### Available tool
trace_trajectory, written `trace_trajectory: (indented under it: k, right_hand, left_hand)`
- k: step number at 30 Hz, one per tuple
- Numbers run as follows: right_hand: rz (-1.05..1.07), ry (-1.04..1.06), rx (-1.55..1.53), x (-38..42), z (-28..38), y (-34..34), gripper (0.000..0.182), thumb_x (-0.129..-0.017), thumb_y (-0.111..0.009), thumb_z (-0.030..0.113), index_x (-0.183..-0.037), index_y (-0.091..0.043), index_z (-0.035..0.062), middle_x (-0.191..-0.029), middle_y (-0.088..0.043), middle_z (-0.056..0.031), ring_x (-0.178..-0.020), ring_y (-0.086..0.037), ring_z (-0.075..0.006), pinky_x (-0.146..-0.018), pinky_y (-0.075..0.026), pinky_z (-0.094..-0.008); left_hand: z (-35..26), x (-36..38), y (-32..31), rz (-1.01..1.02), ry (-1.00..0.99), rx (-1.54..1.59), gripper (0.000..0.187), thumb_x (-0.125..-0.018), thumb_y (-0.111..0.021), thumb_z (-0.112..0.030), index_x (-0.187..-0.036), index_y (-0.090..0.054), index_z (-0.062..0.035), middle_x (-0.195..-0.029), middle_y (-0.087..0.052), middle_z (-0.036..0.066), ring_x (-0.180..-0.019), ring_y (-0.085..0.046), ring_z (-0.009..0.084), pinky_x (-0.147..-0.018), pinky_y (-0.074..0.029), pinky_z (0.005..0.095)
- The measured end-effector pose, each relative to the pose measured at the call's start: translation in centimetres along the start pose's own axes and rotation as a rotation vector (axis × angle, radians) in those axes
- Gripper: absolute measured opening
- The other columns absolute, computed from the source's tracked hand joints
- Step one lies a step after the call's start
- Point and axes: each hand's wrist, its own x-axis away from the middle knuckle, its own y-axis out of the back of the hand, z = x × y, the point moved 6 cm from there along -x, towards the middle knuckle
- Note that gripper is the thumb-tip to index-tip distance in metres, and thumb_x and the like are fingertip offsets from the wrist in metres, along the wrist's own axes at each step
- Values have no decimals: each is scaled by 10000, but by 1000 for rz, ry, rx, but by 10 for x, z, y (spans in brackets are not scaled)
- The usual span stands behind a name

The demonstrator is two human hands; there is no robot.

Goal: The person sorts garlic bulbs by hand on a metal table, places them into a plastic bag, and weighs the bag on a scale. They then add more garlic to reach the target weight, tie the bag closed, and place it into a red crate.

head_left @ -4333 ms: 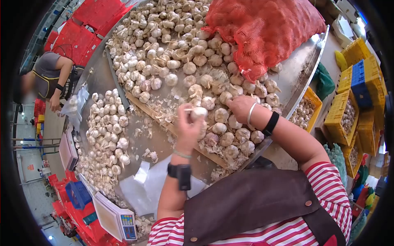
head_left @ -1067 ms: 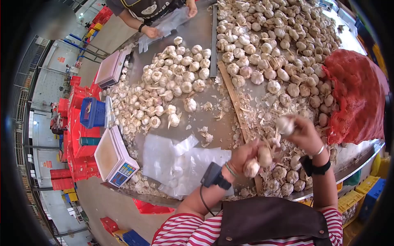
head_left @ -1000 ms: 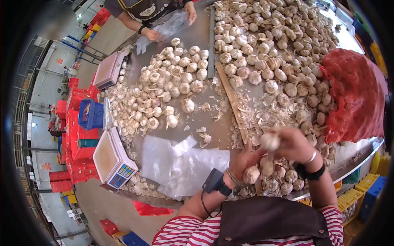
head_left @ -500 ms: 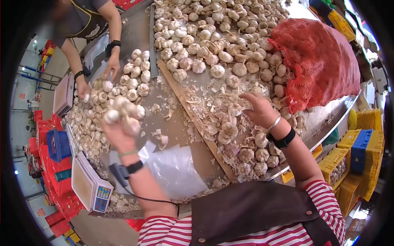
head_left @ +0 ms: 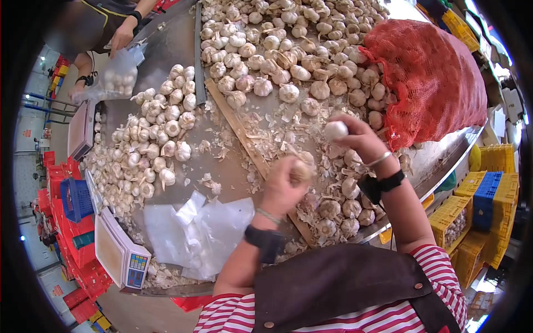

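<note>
My left hand (head_left: 282, 188) is closed around a brownish garlic bulb (head_left: 303, 168), just above the wooden strip and the loose skins; motion blurs it a little. In my right hand (head_left: 363, 141) a clean white garlic bulb (head_left: 336, 130) is pinched at the fingertips, over the peel-strewn part of the table. Below and between the hands lie scattered garlic skins (head_left: 266, 125) and several untrimmed bulbs (head_left: 330, 208). Left of the wooden strip (head_left: 236, 125) is a heap of cleaner garlic bulbs (head_left: 150, 133).
A red mesh sack (head_left: 430, 83) spills garlic at the right. Clear plastic bags (head_left: 216, 236) lie near the front edge, beside a weighing scale (head_left: 119, 250). Across the table, a co-worker's hand (head_left: 122, 38) holds a bag of garlic (head_left: 117, 77) near a second scale (head_left: 82, 130).
My left hand has let go of several bulbs at the left heap and moved right, now gripping another. My right hand has picked up a white bulb. The co-worker has lifted a filled bag.
</note>
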Motion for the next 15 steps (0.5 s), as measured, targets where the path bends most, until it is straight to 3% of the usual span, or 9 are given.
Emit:
trace_trajectory:
  k: [1,2,4,5,7,8,10,11,15]
  right_hand:
    - [34,-6,-235,6,10,5,448,-765,-675,129,-1186,-576,12,-1144,-620,-105,-958,-626,-176,-831,-520,-266]
    - [29,-5,-239,8,12,8,448,-765,-675,129,-1186,-576,12,-1144,-620,-105,-958,-626,-176,-831,-520,-266]
    - [140,38,-390,11,17,6,401,-792,-662,214,-1127,-615,1,-1099,-630,-123,-917,-630,-172,-756,-549,-286]
    - [198,65,-465,11,18,3,394,-805,-655,257,-1098,-634,-5,-1077,-635,-132,-897,-632,-170,-719,-564,-296]
    - [138,-262,179,6,11,-27,283,-823,-665,230,-1005,-687,15,-880,-679,-110,-821,-645,-175,-706,-542,-303]
    - [195,207,650,-7,-4,-42,326,-807,-687,220,-1087,-669,54,-985,-680,-126,-876,-652,-224,-748,-536,-346]
    - [254,179,1238,-4,-11,-85,422,-755,-703,150,-1162,-603,98,-1089,-608,-128,-989,-624,-308,-804,-526,-394]
    - [312,109,1330,-1,-13,-100,372,-754,-688,126,-1114,-600,91,-1051,-598,-120,-982,-624,-319,-803,-526,-388]
    - [219,201,1245,-9,-32,-99,378,-730,-693,130,-1097,-606,105,-1045,-611,-113,-977,-627,-313,-790,-525,-397]
  left_hand:
    - [12,1,15,-103,91,488,553,-766,-751,-219,-1229,-490,-69,-1208,-553,113,-1067,-577,255,-837,-518,342]
    - [15,2,31,-97,92,486,553,-766,-751,-219,-1229,-490,-69,-1208,-553,113,-1067,-577,255,-837,-518,342]
    - [18,3,60,-102,118,1191,472,-771,-734,-145,-1189,-529,-70,-1203,-559,83,-1022,-593,218,-781,-525,295]
    - [18,1,63,-97,121,1180,472,-771,-734,-145,-1189,-529,-70,-1203,-559,83,-1022,-593,218,-781,-525,295]
    - [21,-4,56,169,197,383,374,-796,-696,-119,-1142,-564,-65,-1216,-560,93,-1036,-588,211,-804,-519,314]
    - [-2,-5,44,229,-80,43,330,-773,-656,-85,-1095,-591,-69,-1148,-583,101,-985,-601,228,-794,-525,377]
    - [-4,2,7,262,-161,-326,351,-746,-644,-76,-1092,-589,-73,-1105,-586,111,-944,-602,255,-793,-520,398]
    - [-3,6,-10,285,-239,-690,373,-719,-632,-67,-1089,-587,-77,-1062,-589,120,-903,-603,282,-791,-515,420]
    - [-3,5,-32,213,-264,-939,408,-670,-634,-66,-1074,-581,-81,-1013,-579,131,-845,-586,337,-775,-513,415]
